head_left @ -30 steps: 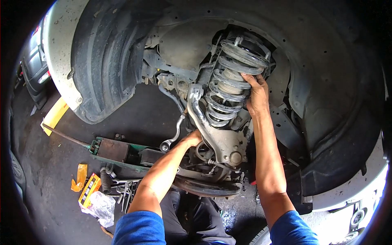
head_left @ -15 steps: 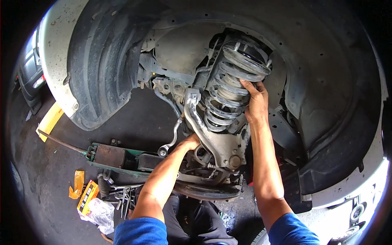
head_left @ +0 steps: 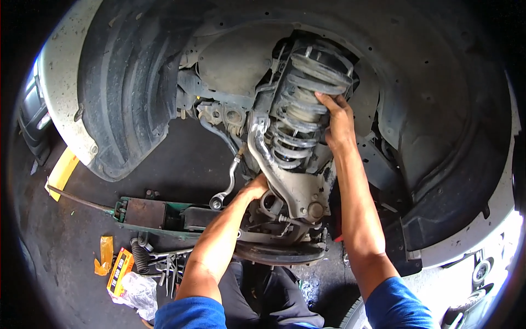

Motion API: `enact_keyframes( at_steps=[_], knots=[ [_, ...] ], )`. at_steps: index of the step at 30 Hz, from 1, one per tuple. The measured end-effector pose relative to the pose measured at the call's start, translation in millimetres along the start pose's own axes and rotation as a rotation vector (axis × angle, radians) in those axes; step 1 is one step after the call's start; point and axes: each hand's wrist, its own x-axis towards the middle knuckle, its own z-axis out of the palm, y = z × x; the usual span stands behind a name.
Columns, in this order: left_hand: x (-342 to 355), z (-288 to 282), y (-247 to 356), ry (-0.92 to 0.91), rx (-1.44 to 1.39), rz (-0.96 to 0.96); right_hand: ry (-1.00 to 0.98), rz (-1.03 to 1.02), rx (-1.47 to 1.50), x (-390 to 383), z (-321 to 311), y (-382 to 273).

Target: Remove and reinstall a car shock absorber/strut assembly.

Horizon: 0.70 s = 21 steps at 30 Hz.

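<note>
A strut with a grey coil spring (head_left: 298, 107) leans inside the wheel arch, its studded top plate up under the arch. My right hand (head_left: 338, 118) is closed around the right side of the spring, thumb and fingers against the upper coils. Lower down, my left hand (head_left: 257, 187) reaches in behind the curved arm of the steering knuckle (head_left: 268, 148); its fingers are hidden there. Below the knuckle lies the brake disc (head_left: 282, 252), seen edge-on. A stabilizer link (head_left: 232, 178) hangs left of the knuckle, close to my left hand.
A green floor jack (head_left: 175, 211) extends under the car, with its handle (head_left: 82, 198) to the left. On the floor are metal tools (head_left: 170, 266), an orange box (head_left: 121, 268) and a clear plastic bag (head_left: 137, 290). The black arch liner (head_left: 123, 104) curves around the work.
The view has shifted slightly, so the wheel arch and strut appear a little higher and farther left. Both hands keep their places on the strut and behind the knuckle.
</note>
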Motion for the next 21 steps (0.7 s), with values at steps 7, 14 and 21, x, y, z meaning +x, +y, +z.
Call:
enact_keyframes(
  at_steps=[7,14,21],
  knots=[
    [16.0,8.5,-16.0,0.07,-0.065,0.053,-0.014,0.066,0.075,22.4,-8.7,8.4],
    [16.5,4.2,-23.7,0.1,-0.047,0.133,-0.02,0.106,-0.006,28.4,-5.3,15.4],
    [12.6,4.5,-9.4,0.058,-0.13,0.038,0.032,0.077,-0.018,33.2,-8.7,17.8]
  ],
)
